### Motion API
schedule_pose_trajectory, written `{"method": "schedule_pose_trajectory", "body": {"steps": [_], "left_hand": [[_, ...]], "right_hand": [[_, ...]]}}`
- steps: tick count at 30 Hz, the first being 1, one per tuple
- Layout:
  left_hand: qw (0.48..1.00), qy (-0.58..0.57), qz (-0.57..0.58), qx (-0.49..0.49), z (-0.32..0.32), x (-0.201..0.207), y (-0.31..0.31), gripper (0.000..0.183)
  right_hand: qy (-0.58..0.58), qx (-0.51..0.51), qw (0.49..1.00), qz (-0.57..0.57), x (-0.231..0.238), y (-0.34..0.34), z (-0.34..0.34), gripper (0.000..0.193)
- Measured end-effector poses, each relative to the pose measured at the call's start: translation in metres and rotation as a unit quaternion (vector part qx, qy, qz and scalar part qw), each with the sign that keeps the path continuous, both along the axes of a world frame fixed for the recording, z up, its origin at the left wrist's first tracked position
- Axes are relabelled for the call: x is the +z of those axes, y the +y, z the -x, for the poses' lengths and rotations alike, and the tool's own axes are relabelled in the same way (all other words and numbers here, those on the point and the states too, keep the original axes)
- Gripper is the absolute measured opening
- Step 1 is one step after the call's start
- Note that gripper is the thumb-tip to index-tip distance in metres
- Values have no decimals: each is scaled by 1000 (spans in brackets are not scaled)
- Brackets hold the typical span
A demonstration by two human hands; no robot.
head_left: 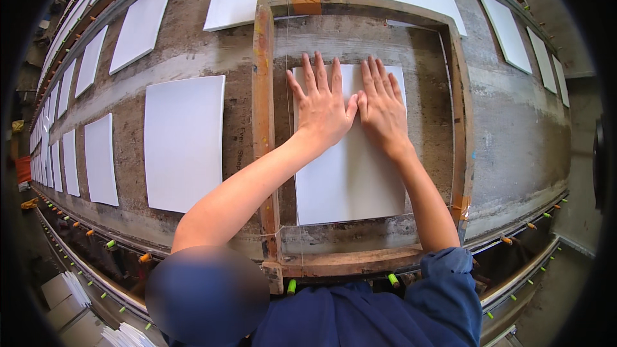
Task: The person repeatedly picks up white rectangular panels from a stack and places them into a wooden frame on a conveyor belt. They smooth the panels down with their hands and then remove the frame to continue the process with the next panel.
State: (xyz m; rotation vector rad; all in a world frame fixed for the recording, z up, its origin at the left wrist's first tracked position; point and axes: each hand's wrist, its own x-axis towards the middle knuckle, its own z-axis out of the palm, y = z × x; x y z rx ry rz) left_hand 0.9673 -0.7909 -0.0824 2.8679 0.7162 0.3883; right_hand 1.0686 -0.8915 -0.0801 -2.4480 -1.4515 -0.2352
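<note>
Both of my hands lie flat on a white rectangular sheet [350, 186] on the table, near its far edge. My left hand [322, 106] has its fingers spread, and some fingertips reach past the sheet's far edge. Beside it my right hand [384, 108] is also flat, its fingers closer together and pointing away from me. The two thumbs nearly meet at the middle. Around the sheet stands a worn wooden frame [262, 90] with orange tape on its far bar. A thin string runs along the frame's left side. Neither hand grips anything.
A stack of white sheets [184, 144] lies left of the frame, and several more run in rows along the long table [514, 135]. Further sheets lie beyond the frame. Green and orange pegs [145, 258] line the near rail. Piled white sheets [125, 335] sit at the lower left.
</note>
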Motion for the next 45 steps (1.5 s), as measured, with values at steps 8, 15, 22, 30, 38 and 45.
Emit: {"method": "schedule_pose_trajectory", "body": {"steps": [8,15,22,30,38,45], "left_hand": [[996,-78,40,13,-8,-8,11,79],[997,18,44,-66,82,6,-52,91],[991,52,38,-114,101,20,-80,92],[991,100,-25,-86,120,47,-47,87],[938,-88,333,46,163,46,-24,82],[929,-219,296,51,146,113,-39,71]], "right_hand": [[-15,-97,995,-31,-5,1,1,62],[34,-33,998,33,3,-88,72,67],[22,-27,997,76,15,-106,93,67],[24,-149,989,-10,48,-158,45,68],[147,-183,970,65,39,-225,-38,80],[217,-126,968,-9,86,-231,-78,59]]}}
